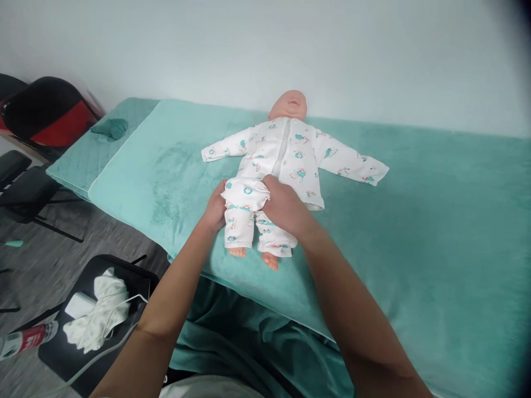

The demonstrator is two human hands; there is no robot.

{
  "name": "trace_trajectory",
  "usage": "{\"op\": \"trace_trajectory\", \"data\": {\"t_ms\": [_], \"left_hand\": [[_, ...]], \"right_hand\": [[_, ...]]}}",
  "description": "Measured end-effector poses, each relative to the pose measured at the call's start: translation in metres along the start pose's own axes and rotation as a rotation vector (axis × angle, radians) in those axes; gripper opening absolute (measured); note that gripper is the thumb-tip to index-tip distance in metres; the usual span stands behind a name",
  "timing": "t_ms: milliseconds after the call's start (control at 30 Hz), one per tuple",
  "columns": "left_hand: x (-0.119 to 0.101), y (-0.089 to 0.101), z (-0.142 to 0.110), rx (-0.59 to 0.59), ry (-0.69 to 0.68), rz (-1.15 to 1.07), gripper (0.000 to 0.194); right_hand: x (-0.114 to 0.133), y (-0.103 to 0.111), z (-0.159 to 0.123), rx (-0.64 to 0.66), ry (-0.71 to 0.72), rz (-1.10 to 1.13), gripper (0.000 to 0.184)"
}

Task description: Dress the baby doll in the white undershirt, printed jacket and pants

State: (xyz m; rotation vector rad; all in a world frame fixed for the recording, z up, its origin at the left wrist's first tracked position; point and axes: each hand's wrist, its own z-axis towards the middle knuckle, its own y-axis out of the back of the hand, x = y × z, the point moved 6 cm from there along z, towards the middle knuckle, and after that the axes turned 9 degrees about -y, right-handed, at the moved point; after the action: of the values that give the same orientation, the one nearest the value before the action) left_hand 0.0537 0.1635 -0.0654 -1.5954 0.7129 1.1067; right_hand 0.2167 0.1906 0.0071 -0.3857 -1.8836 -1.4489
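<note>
A baby doll point(289, 105) lies on its back on the green-covered bed, its head toward the wall and its bare feet toward me. It wears a white long-sleeved top point(301, 149) with a teal and red print, and the front placket shows down the middle. Matching trousers point(239, 226) cover both legs. At the doll's hips my left hand point(216, 207) grips the bunched upper part of the trousers from the left side. My right hand point(286, 205) is closed on the same cloth from the right, over the lower front of the top. The fingertips are partly hidden.
The bed point(415, 237) runs along a white wall, with a quilted pillow section point(124, 119) at its left end. Black and red chairs point(53, 113) stand at the far left. A black stool point(68, 362) bears a cloth point(110, 304), a white box, a cable and a bottle point(31, 338).
</note>
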Motion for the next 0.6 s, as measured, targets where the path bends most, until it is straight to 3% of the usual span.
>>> {"op": "trace_trajectory", "data": {"t_ms": [133,267,333,433,500,600], "left_hand": [[-0.001,0.006,0.004,0.049,-0.078,0.039,0.032],[-0.01,0.013,0.007,0.038,-0.235,-0.015,0.045],[-0.013,0.015,0.008,-0.004,-0.277,-0.016,0.041],[-0.02,0.018,0.012,-0.103,-0.273,0.012,0.031],[-0.031,0.013,0.015,-0.113,-0.292,0.112,0.029],[-0.049,-0.014,0.017,0.079,-0.341,0.447,0.027]], "right_hand": [[0.0,0.005,-0.001,0.045,0.016,0.099,0.003],[-0.005,0.02,-0.008,0.148,0.116,0.183,0.016],[-0.01,0.032,-0.011,0.167,0.155,0.294,0.021],[-0.025,0.056,-0.01,-0.071,0.148,0.403,0.022],[-0.034,0.064,-0.008,-0.277,0.118,0.268,0.02],[-0.034,0.052,-0.003,-0.345,0.059,-0.064,0.031]]}}
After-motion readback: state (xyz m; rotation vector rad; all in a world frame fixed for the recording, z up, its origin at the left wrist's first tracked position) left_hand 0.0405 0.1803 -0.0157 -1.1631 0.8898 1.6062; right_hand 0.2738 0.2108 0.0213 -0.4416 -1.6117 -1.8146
